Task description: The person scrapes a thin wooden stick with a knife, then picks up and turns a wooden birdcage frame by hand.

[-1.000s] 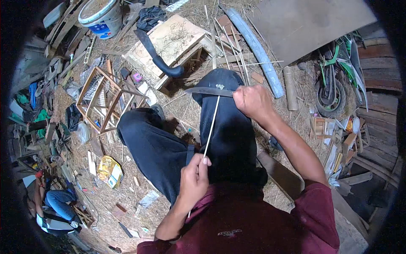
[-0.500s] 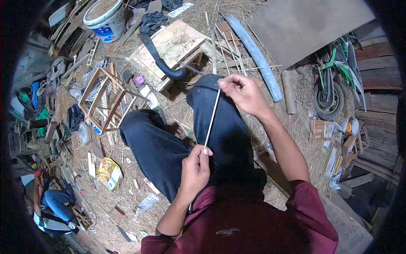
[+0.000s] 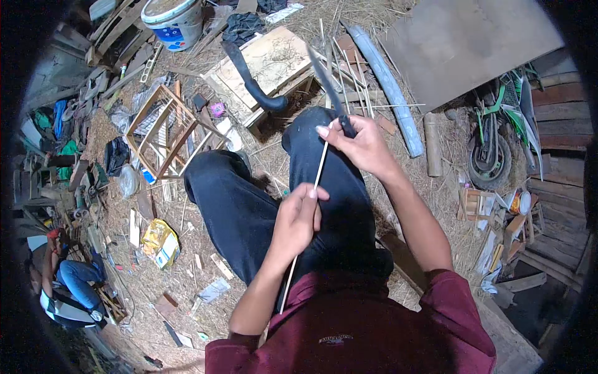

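Note:
A thin pale stick (image 3: 321, 164) slants across my lap, its lower end reaching down to my shirt. My left hand (image 3: 296, 223) is closed around the stick near its middle, over my thighs. Above my right knee, my right hand (image 3: 361, 146) grips the dark handle of a knife (image 3: 328, 84), whose blade points up and away from me. The thumb of that hand lies at the stick's upper end. Just beyond my knees a machete with a black handle (image 3: 265, 100) rests on a low wooden stool (image 3: 283, 50).
Several thin sticks (image 3: 355, 75) and a grey-blue pole (image 3: 389, 93) lie beyond my right knee. A wooden frame (image 3: 168, 134) stands left, a white bucket (image 3: 174, 25) behind it. At right is a motorbike (image 3: 492, 137). Another person (image 3: 78, 277) sits at lower left.
The knife blade now points upward from my right hand, where it was barely visible before. My left hand has moved up along the stick, and more of the stick shows below it.

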The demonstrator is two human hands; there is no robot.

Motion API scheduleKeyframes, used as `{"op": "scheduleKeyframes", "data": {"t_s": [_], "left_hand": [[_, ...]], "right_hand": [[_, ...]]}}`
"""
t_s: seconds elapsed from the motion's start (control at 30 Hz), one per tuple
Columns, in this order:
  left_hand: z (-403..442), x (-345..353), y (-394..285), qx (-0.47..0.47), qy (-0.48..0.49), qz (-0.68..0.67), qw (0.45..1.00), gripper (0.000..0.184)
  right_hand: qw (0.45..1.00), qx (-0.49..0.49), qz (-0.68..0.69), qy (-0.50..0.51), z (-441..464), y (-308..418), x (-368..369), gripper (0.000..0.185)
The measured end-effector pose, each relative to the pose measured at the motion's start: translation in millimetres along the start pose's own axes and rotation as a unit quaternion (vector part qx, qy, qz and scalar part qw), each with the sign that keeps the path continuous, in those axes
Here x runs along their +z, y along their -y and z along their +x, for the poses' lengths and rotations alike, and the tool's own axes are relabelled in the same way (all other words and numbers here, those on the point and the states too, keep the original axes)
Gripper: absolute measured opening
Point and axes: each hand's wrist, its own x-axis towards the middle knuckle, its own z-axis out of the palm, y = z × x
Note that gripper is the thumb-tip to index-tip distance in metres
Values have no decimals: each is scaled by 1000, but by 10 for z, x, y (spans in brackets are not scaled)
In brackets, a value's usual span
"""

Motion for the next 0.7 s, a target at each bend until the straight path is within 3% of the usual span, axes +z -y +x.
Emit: {"op": "scheduleKeyframes", "data": {"t_s": [0.03, 0.1, 0.27, 0.3, 0.4, 0.57, 0.7], "left_hand": [[102, 13, 15, -9, -3, -8, 1000, 28], [278, -18, 38, -13, -23, 2, 1000, 28], [547, 8, 151, 22, -60, 50, 997, 28], [585, 38, 129, 28, -63, 64, 996, 28], [649, 127, 81, 12, -68, 79, 994, 29], [465, 28, -142, -53, 43, -77, 995, 27], [340, -97, -10, -113, 55, -112, 986, 28]], "right_hand": [[1000, 4, 20, -18, -32, 49, 48, 27], [991, -59, -118, -37, -69, -46, -75, 22], [896, -165, -411, -14, -216, -299, -400, 16], [910, -114, -398, -3, -257, -334, -342, 13], [894, -83, -441, 8, -307, -348, -283, 12], [874, -33, -481, 65, -164, -264, -357, 13], [869, -32, -490, 66, -125, -296, -333, 13]]}}
